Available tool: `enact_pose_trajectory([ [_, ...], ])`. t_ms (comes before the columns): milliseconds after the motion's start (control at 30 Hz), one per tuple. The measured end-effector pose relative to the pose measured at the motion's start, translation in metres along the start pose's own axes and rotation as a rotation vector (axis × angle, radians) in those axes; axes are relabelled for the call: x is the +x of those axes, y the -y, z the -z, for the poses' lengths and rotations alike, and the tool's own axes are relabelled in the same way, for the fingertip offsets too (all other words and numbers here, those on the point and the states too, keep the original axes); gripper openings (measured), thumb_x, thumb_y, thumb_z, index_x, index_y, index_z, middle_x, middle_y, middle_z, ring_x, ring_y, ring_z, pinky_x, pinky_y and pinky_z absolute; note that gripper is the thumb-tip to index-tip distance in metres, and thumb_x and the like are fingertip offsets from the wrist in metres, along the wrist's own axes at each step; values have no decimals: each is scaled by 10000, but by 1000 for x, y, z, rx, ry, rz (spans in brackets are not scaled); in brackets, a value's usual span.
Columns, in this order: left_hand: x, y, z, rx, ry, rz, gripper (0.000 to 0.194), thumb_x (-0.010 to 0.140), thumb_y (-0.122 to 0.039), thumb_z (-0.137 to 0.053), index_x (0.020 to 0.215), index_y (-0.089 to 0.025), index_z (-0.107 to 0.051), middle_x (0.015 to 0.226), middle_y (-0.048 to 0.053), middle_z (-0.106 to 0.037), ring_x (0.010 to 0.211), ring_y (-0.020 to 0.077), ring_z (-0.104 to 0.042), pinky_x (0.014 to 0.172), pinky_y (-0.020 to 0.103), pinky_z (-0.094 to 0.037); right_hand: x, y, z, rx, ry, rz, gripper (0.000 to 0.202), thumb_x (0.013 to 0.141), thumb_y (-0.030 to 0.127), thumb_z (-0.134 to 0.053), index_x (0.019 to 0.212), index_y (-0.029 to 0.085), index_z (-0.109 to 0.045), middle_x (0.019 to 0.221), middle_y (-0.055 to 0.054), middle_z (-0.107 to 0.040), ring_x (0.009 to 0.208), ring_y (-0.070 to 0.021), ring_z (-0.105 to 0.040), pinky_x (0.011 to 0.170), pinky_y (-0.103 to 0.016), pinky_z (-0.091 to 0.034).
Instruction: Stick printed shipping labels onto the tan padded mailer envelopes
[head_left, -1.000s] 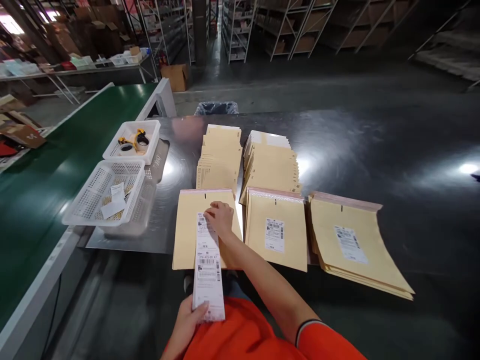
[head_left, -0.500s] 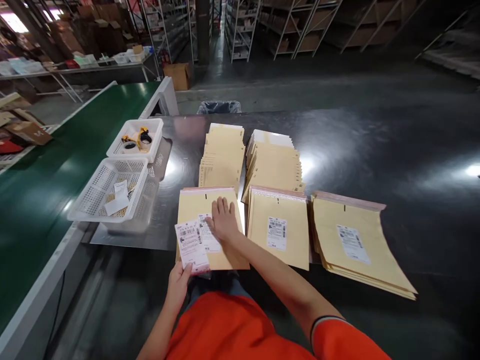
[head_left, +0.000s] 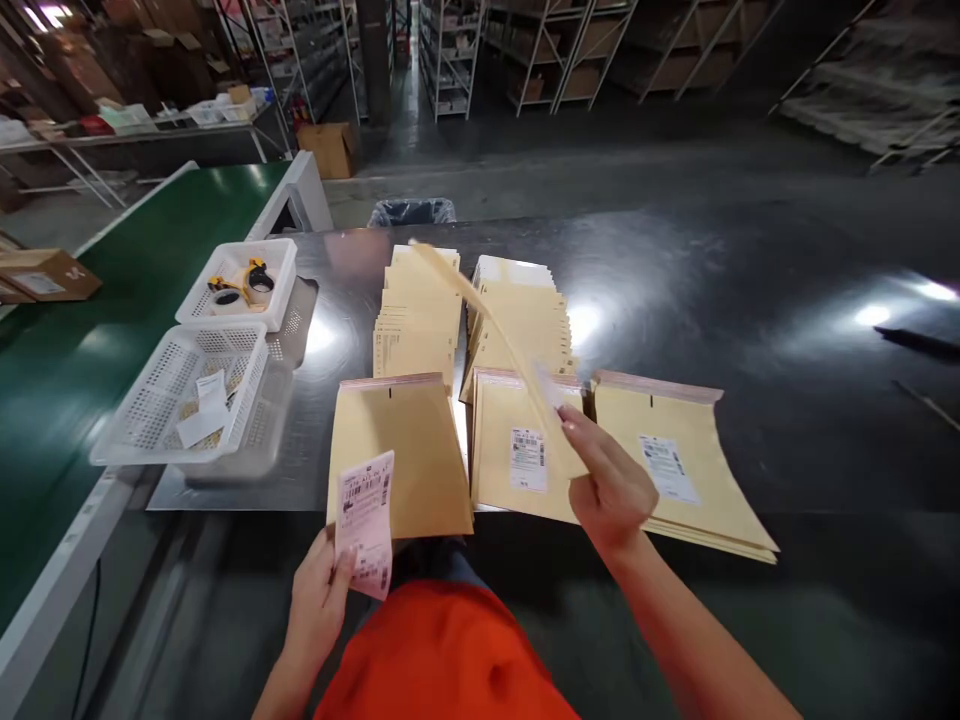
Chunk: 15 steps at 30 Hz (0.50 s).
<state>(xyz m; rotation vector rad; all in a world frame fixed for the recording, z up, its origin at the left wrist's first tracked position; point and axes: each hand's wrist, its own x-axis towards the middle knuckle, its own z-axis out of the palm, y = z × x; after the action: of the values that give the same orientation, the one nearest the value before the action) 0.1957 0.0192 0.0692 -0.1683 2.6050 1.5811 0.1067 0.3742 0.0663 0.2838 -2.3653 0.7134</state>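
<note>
In my left hand (head_left: 319, 590) is a pinkish shipping label (head_left: 366, 515) with printed text and barcodes, pinched at its lower edge. My right hand (head_left: 611, 485) grips a yellow padded envelope (head_left: 499, 335) by its lower end; it is raised, nearly edge-on and blurred, with part of a white label showing. Below the left hand's side lies an unlabelled padded envelope (head_left: 420, 450) on the table. Under the raised one, the middle stack of envelopes (head_left: 491, 450) has a labelled one on top. To the right, another stack (head_left: 697, 430) also bears a label.
Two fanned piles of yellow mailers (head_left: 416, 335) stand behind, on the dark metal table (head_left: 675, 290). At left are a white basket with tape dispensers (head_left: 259, 280) and a white basket with paper scraps (head_left: 172, 375). Beyond them runs a green conveyor (head_left: 142, 290) carrying a carton (head_left: 49, 275).
My right hand has left the label on the left stack and moved right, lifting the labelled envelope off. My left hand still holds the shipping label, now slightly lower. The view has shifted right.
</note>
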Motion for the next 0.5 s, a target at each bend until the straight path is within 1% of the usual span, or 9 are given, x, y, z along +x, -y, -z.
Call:
enact_pose_trajectory([
  [33,6,6,-2,1,-44,11,334,808,-402,-570,1036,-197,-704,1138,97,-670,1112,292,-580,947,354,-454,-15,-19,-1,-61,17,17,395,903,178,-409,1261,255,-555,1272,-71,-594,1211,-255,-523,984,-462,-472],
  [67,14,13,-3,-18,-100,47,337,793,-409,-587,1018,-188,-705,1119,96,-678,1105,295,-581,947,361,-453,-35,-37,-7,-115,85,33,373,899,170,-415,1217,259,-589,1254,-66,-608,1219,-255,-514,988,-479,-465],
  [133,29,31,4,-131,-241,186,321,756,-403,-634,962,-167,-708,1041,86,-711,1056,293,-605,926,365,-466,-85,-71,-27,-197,288,32,355,888,134,-396,1125,215,-648,1201,-97,-640,1185,-271,-535,945,-482,-487],
  [200,44,51,20,-393,-360,367,253,733,-325,-674,919,-155,-698,928,60,-741,956,266,-650,875,353,-498,-131,-95,-48,-186,503,24,396,836,72,-376,1083,185,-664,1172,-114,-653,1131,-283,-567,898,-483,-504],
  [267,59,70,40,-757,-378,542,182,738,-198,-659,914,-155,-679,841,32,-752,830,220,-687,808,327,-529,-158,-106,-64,-128,617,-44,395,787,84,-410,1077,180,-659,1221,-120,-620,1161,-300,-535,932,-506,-470],
  [300,65,78,49,-895,-357,610,168,749,-146,-630,911,-153,-672,805,27,-753,768,199,-695,772,316,-541,-161,-105,-71,-77,618,-112,366,782,121,-433,1061,181,-661,1234,-127,-606,1178,-308,-516,958,-519,-444],
  [367,76,91,58,-1037,-277,712,174,783,-90,-554,912,-124,-666,760,51,-751,687,188,-699,724,319,-554,-147,-91,-86,90,518,-332,301,806,254,-478,1037,184,-658,1234,-141,-588,1195,-314,-491,998,-523,-402],
  [433,84,101,53,-1067,-181,763,219,828,-104,-484,953,-90,-663,773,95,-750,694,208,-705,729,360,-559,-117,-66,-109,410,385,-669,347,822,412,-503,1059,197,-637,1210,-135,-591,1177,-292,-508,1002,-487,-411],
  [500,91,110,39,-1108,-80,798,276,865,-151,-433,1015,-91,-657,849,120,-751,777,239,-711,791,415,-549,-82,-40,-136,757,312,-956,436,814,541,-498,1070,211,-623,1142,-114,-626,1114,-268,-560,958,-446,-460],
])
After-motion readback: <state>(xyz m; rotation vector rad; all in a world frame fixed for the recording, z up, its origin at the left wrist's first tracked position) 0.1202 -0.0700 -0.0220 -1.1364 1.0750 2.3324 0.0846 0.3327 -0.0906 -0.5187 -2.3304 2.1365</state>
